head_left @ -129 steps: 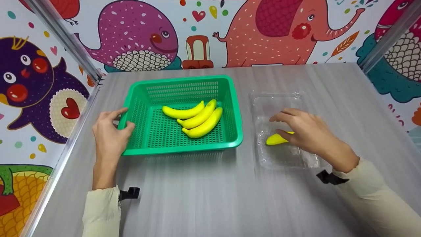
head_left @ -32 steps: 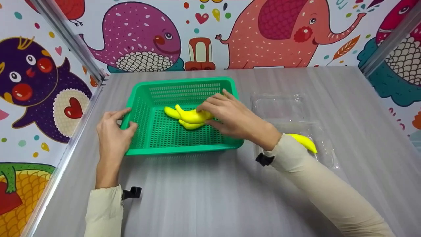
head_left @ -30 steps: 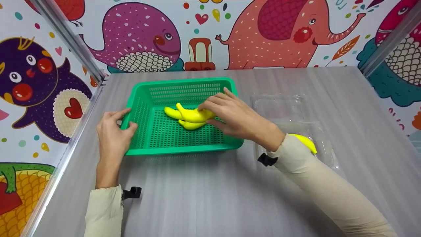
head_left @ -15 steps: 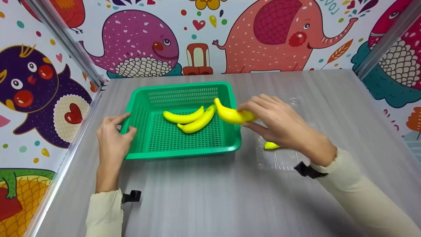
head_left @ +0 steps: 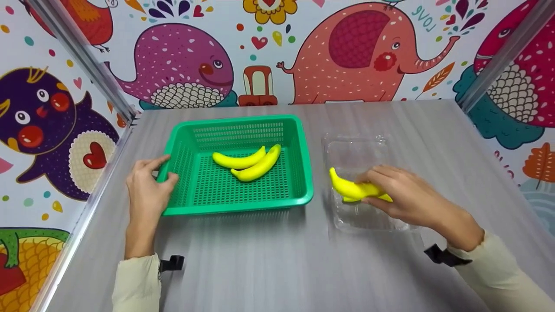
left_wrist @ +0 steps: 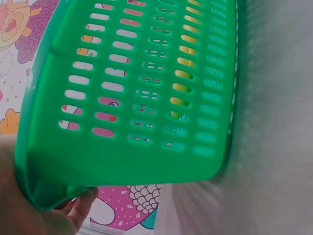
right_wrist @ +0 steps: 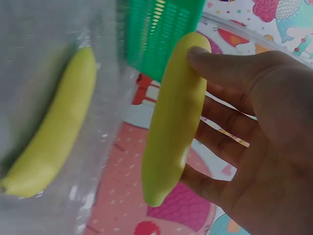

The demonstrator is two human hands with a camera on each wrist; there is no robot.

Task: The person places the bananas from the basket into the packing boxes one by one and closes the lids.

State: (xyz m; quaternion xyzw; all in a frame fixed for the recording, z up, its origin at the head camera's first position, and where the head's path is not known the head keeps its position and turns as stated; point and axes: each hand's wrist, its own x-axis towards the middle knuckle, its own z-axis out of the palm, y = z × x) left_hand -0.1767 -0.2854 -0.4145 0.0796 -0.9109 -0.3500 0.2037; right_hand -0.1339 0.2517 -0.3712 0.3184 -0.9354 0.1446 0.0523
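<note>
My left hand (head_left: 147, 186) grips the left rim of a green plastic basket (head_left: 238, 208), thumb and fingers on either side of the edge. Two yellow bananas (head_left: 258, 168) lie together on the basket floor. My right hand (head_left: 412, 199) holds another banana (head_left: 344, 187) between thumb and fingers, over a clear plastic container (head_left: 355, 223). In the right wrist view the held banana (right_wrist: 173, 122) is apart from a further banana (right_wrist: 54, 127) lying in the container. That lower banana is mostly hidden by the hand and held banana in the head view.
Both containers stand on a grey wood-grain table (head_left: 260, 264), the clear one to the basket's right. Behind them rises a wall panel (head_left: 303, 26) with cartoon animals. A metal post (head_left: 93, 65) marks the left back corner.
Three bananas lay in the basket at first. My right hand took one out and carried it right, over the clear container. My left hand has stayed on the basket rim.
</note>
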